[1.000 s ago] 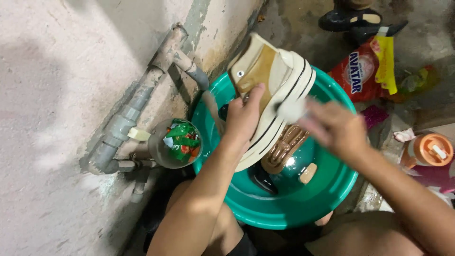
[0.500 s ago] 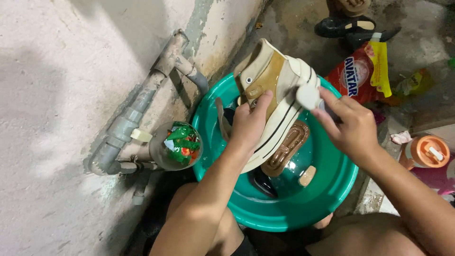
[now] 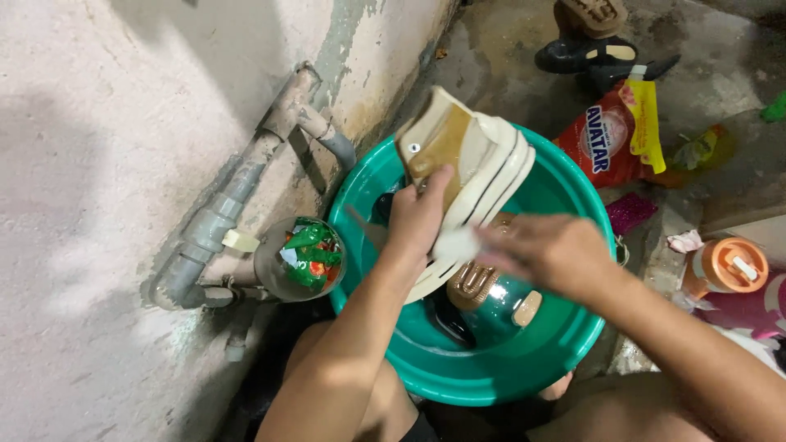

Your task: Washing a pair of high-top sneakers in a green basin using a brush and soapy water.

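Two bare hands work over one green plastic basin [image 3: 565, 344] on a wet concrete floor [image 3: 508, 49]. The left hand [image 3: 419, 217] has its grip clamped on one tan-and-cream high-top shoe [image 3: 467, 160], held tilted above the basin's far rim with the sole side turned toward the right hand [image 3: 550, 252]. That hand is blurred; its fingers are closed around one small white object [image 3: 455, 242], pressed against the shoe's sole edge, and what the object is cannot be told. Inside the basin lie two brown pieces, one ribbed [image 3: 473, 282] and one small and oval [image 3: 526, 308], in dark water. Just left of the basin stands one round container [image 3: 301, 258] stuffed with green and red wrappers, against one grey pipe [image 3: 237, 192] on the wall. Beyond the basin lie one red detergent pouch [image 3: 604, 139] and one pair of dark sandals [image 3: 602, 57]; to its right stands one orange-lidded jar [image 3: 725, 268].
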